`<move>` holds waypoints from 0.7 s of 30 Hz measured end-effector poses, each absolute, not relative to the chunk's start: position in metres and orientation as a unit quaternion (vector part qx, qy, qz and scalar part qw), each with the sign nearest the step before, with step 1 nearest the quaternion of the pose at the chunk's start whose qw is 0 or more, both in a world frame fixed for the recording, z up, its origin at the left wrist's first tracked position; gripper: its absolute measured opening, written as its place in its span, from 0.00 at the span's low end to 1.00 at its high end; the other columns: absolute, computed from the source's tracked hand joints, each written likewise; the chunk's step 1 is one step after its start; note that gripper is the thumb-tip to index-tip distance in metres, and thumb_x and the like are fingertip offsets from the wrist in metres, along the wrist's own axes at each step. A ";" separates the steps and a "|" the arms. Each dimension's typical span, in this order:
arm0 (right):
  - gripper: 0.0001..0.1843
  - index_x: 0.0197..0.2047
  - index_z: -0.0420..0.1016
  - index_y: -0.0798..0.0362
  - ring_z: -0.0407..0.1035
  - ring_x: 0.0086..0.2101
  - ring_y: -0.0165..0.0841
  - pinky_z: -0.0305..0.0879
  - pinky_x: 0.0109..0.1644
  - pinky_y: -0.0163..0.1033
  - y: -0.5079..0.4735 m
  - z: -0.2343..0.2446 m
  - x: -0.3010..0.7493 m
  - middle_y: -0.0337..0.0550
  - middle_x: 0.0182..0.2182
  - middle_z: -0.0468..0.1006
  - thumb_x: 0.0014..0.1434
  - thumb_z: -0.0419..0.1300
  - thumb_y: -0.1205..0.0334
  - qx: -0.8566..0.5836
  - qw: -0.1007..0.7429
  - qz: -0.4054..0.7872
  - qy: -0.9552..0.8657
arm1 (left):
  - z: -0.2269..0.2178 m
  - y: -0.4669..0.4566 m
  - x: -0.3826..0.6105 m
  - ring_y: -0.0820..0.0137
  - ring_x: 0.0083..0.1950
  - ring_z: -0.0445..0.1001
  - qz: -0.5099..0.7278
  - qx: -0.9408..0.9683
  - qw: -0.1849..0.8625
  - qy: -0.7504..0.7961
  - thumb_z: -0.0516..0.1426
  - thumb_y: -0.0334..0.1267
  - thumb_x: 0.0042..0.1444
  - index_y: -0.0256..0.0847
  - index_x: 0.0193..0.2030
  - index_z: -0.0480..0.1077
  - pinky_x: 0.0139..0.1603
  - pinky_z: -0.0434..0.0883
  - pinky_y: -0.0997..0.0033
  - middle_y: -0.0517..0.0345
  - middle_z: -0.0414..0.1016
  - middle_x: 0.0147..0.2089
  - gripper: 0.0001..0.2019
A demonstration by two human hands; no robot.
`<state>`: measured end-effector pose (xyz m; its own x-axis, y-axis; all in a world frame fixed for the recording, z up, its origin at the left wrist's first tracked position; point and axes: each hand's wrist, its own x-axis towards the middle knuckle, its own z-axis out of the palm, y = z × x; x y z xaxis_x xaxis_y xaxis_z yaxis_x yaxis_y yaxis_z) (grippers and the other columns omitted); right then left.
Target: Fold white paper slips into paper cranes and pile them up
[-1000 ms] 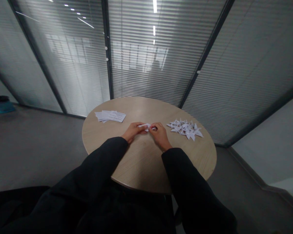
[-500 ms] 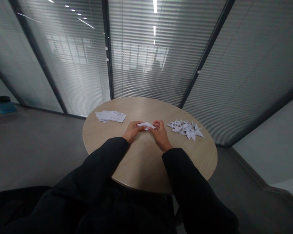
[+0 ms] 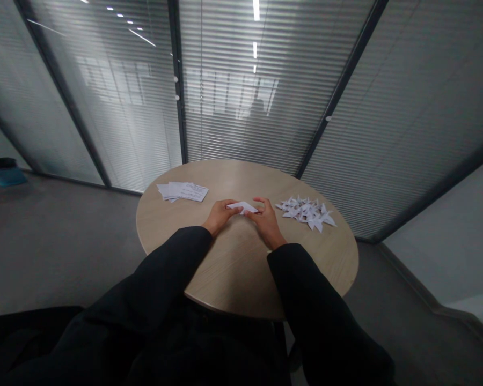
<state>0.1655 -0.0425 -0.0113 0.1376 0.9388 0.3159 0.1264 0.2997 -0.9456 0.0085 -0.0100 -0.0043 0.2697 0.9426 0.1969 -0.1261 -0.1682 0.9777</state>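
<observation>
Between my left hand [image 3: 221, 215] and my right hand [image 3: 266, 219] lies a folded white paper [image 3: 242, 207], flattened to a long, pointed shape. My left fingertips pinch its left end. My right thumb presses its right end, while the right index finger lifts a little above it. Both hands are low over a round light-wood table [image 3: 233, 268]. A pile of folded paper cranes [image 3: 306, 213] lies just right of my right hand. Left of my left hand is a small stack of printed paper slips [image 3: 181, 191].
Glass partitions with slatted blinds [image 3: 265, 107] curve behind the table, and a dim figure of a person [image 3: 257, 112] shows through them. Grey floor surrounds the table. A blue object [image 3: 4, 178] lies on the floor at far left.
The paper has gone from a bunched shape to a flatter, pointed fold. My hands have drawn slightly apart, and my right fingers have spread and lifted.
</observation>
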 end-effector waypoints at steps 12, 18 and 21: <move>0.30 0.46 0.62 0.48 0.72 0.27 0.34 0.65 0.32 0.39 -0.041 -0.008 0.167 0.35 0.27 0.77 0.41 0.68 0.57 -0.484 0.586 0.360 -0.541 | -0.002 -0.009 0.010 0.73 0.27 0.69 0.529 0.566 0.507 0.377 0.68 0.35 0.39 0.35 0.38 0.75 0.29 0.63 0.75 0.59 0.74 0.26 0.17; 0.28 0.42 0.65 0.49 0.72 0.25 0.34 0.66 0.31 0.38 -0.043 0.000 0.167 0.33 0.22 0.77 0.37 0.69 0.60 -0.478 0.587 0.398 -0.518 | 0.000 -0.009 0.010 0.73 0.28 0.69 0.531 0.577 0.507 0.358 0.67 0.34 0.39 0.34 0.38 0.74 0.30 0.63 0.75 0.59 0.74 0.26 0.16; 0.26 0.41 0.65 0.49 0.72 0.23 0.33 0.66 0.30 0.38 -0.043 0.002 0.168 0.33 0.21 0.77 0.37 0.70 0.61 -0.474 0.584 0.408 -0.518 | 0.001 -0.009 0.010 0.73 0.27 0.68 0.530 0.579 0.500 0.367 0.67 0.34 0.40 0.34 0.37 0.75 0.29 0.62 0.75 0.61 0.71 0.23 0.15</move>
